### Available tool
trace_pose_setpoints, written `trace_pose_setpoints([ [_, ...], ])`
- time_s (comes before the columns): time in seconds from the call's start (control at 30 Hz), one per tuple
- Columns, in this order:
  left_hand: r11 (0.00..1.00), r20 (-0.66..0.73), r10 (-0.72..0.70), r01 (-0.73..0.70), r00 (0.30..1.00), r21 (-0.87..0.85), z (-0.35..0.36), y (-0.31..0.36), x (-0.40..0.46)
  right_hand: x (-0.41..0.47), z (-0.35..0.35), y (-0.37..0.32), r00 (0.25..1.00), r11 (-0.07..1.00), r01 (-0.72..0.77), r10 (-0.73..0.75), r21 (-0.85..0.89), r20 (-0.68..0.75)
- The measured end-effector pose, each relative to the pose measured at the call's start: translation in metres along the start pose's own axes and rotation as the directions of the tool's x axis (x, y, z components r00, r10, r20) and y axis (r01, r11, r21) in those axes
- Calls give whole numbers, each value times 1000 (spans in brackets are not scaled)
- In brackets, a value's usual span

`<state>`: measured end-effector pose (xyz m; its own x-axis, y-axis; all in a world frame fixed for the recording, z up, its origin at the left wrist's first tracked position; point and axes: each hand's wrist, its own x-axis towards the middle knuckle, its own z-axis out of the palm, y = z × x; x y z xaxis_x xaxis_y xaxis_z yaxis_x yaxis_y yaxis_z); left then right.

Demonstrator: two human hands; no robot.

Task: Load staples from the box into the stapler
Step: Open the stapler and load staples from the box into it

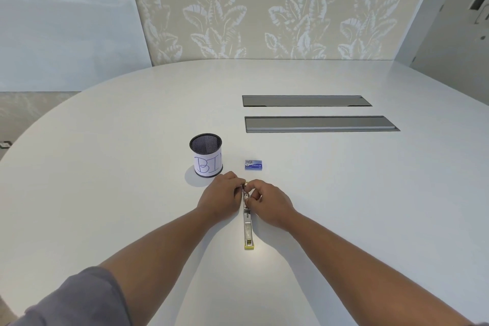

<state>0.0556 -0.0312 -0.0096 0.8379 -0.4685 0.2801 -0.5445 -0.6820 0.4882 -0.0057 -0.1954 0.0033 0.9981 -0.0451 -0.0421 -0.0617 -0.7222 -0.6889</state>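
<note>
Both hands are closed in around the far end of the stapler point(248, 222), which lies flat on the white table point(344, 193), swung fully open lengthwise so that one long metal strip runs toward the person, ending in a yellow tip. The left hand point(221, 200) cups that far end from its side, fingers curled against the metal; the right hand point(267, 205) pinches in from the other side, thumb and fingertips drawn together over the channel. Whether a strip of staples sits between those fingertips I cannot tell; it is too small and hidden. My reading is that the person is at the loading step itself, either seating staples in the channel or working the pusher there. The staple box point(253, 164), small and blue, lies just beyond the hands and apart from them, and it looks shut from here. The next move, I judge, calls for a steady pinch to lay the strip straight in the rail, then folding the top arm back down until it latches. Counting: one stapler, one staple box, one black mesh cup point(206, 155) with a hand-lettered paper label standing left of the box, and two grey cable hatches point(321, 123) set into the tabletop farther off.
</note>
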Motion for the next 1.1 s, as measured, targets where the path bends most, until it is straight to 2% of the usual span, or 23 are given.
trace_pose_setpoints([
  [0.2,1000,30,-6,5,1000,27,0,0,0,-10,5,2,990,994,57,-45,92,-132],
  [0.33,999,38,-20,19,999,33,1,1,0,-10,7,5,990,984,36,-10,177,-141],
  [0.57,998,36,-30,28,999,55,2,0,0,-12,3,3,990,909,106,-59,403,-127],
  [0.67,997,31,-34,32,999,68,2,0,0,-16,1,1,990,892,123,-79,436,-117],
  [0.8,998,36,-31,29,999,62,3,-1,0,-20,-3,-2,996,860,94,-83,502,-45],
  [0.93,999,24,-35,35,999,16,3,-3,0,-18,-5,-1,999,784,46,-40,619,-23],
  [1.0,999,19,-42,42,999,-11,3,-4,1,-14,-4,-1,999,780,21,5,626,-39],
  [1.1,999,3,-39,39,999,-32,3,-6,1,-8,-2,0,997,834,6,39,552,-68],
])
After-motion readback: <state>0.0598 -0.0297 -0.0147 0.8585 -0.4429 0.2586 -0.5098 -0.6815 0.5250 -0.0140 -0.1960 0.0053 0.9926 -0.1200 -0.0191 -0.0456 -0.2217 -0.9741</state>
